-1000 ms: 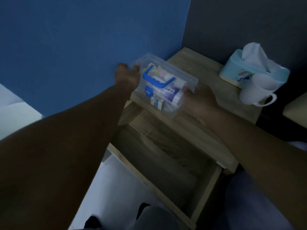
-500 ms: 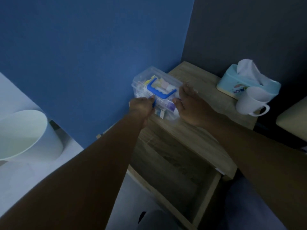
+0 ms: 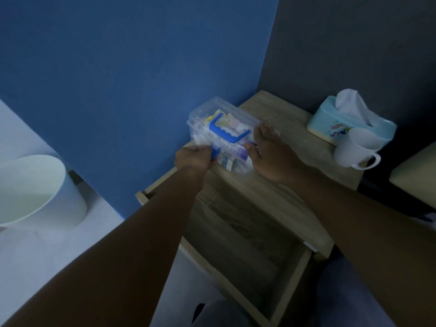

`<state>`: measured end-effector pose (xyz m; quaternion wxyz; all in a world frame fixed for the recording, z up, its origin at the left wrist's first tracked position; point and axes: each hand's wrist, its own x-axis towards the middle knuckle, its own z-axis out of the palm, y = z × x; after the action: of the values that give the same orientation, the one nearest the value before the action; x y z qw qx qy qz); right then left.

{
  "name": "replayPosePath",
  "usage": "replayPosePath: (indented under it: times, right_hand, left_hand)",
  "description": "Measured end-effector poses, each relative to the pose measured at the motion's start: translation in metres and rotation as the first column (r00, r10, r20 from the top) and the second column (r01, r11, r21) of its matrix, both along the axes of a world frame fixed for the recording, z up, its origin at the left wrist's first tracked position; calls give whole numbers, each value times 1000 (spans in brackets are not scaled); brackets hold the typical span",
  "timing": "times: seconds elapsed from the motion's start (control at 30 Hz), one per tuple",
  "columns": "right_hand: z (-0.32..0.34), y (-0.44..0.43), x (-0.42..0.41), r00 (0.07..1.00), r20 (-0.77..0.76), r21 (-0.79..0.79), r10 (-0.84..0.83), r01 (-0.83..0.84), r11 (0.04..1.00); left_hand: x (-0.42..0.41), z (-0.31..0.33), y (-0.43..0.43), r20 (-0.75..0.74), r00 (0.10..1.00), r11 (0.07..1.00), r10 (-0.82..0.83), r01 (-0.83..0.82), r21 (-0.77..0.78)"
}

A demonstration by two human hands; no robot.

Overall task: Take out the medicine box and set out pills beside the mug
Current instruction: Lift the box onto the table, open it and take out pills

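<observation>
Medicine box [image 3: 221,133] between both hands' fingers [image 3: 262,133]

A pale blue tissue box [image 3: 330,123] sits on the wooden nightstand [image 3: 290,114], whose drawer [image 3: 247,244] hangs open, with a white bin [image 3: 47,199] against the blue wall [image 3: 118,67].

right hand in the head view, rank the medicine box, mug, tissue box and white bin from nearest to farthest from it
Measured from the right hand:
1. Medicine box: under its fingers, at the nightstand's left end by the blue wall.
2. Mug: to its right, at the nightstand's right end.
3. Tissue box: just behind the mug, against the dark wall.
4. White bin: far left, on the floor.
</observation>
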<state>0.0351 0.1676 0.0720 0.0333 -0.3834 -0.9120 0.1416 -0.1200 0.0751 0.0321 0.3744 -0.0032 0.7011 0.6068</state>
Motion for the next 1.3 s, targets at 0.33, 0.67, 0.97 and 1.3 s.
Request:
replayPosePath:
  times: [0.33, 0.67, 0.97, 1.3]
  right_hand:
    - [-8, 1, 1, 998, -37, 25, 46, -45, 999]
    - [-19, 12, 21, 984, -174, -98, -42, 25, 995]
    - [16, 43, 21, 777, -580, -252, -246, 116, 961]
    - [41, 64, 11, 812, -558, 483, 171, 151, 862]
  left_hand:
    - [6, -18, -10, -433, 884, 979, -179, 118, -164]
    - [2, 0, -29, -606, 483, 775, -632, 395, -493]
    - [-7, 6, -23, -667, 277, 717, -691, 375, -588]
    - [-8, 5, 4, -594, 30, 569, -804, 331, -753]
